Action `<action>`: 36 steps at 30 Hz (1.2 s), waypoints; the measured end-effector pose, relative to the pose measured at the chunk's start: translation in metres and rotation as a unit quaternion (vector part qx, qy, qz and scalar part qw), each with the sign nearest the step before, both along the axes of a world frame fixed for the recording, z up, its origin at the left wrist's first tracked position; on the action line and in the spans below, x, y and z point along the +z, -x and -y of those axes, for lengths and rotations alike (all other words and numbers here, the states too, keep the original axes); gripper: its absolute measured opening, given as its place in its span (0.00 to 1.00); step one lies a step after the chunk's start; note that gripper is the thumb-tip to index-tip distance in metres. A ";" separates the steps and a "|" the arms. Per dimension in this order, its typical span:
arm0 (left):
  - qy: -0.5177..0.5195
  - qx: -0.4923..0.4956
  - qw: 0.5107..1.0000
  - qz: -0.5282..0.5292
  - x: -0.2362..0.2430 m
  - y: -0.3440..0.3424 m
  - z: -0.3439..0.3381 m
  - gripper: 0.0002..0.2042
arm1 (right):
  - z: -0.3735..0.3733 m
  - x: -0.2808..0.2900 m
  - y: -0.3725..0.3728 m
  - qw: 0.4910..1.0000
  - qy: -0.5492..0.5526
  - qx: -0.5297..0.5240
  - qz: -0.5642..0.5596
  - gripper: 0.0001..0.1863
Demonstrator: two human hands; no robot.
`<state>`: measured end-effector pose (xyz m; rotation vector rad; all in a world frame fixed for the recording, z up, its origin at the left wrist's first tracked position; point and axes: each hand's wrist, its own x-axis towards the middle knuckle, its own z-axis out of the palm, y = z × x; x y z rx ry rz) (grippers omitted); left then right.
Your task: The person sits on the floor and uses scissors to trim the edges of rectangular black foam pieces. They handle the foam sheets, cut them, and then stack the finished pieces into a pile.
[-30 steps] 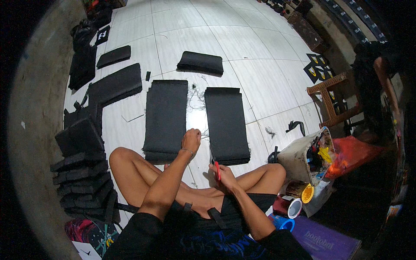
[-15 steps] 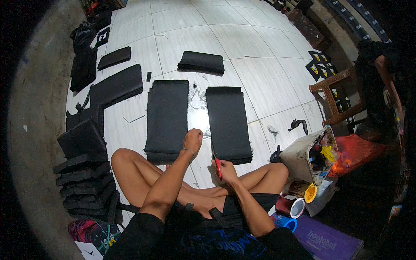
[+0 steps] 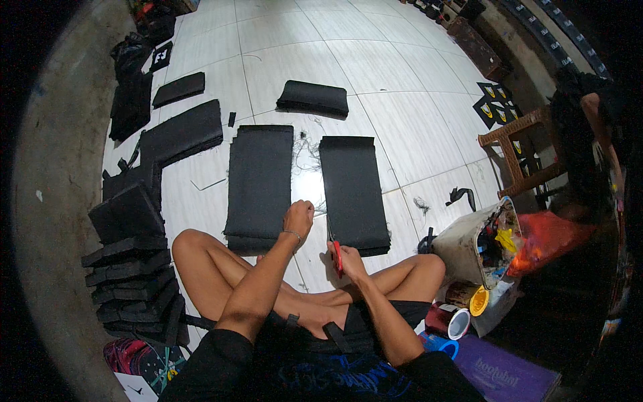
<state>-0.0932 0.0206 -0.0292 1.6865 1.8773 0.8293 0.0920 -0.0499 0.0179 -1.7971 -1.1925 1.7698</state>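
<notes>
I've got left hand (image 3: pixel 299 218) fingers together, right hand (image 3: pixel 351 264) clamped on red-handled scissors (image 3: pixel 338 258), and a wrist slip could nick the black fabric stack (image 3: pixel 355 193) at 1 o'clock.

matt cloth stacks (image 3: pixel 355 194), glossy floor tiles (image 3: pixel 288 63)

Two hands (image 3: pixel 298 218), one pair of scissors (image 3: pixel 338 258) and two long black fabric stacks (image 3: pixel 259 181) beside the hands. There are three tubs (image 3: pixel 451 320), one brown stool (image 3: pixel 514 126) and one bin (image 3: pixel 459 242).
</notes>
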 end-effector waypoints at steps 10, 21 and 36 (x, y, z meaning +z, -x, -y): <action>-0.012 -0.003 1.000 -0.008 -0.004 0.001 0.000 0.07 | 0.003 0.009 0.002 0.998 -0.034 0.032 0.029 0.26; -0.009 -0.009 1.000 -0.001 -0.003 0.001 -0.002 0.07 | -0.001 -0.010 0.000 0.999 -0.006 0.024 0.021 0.33; 0.012 -0.004 1.000 0.011 -0.001 0.001 0.000 0.08 | -0.018 -0.003 0.005 0.997 -0.062 0.029 0.044 0.31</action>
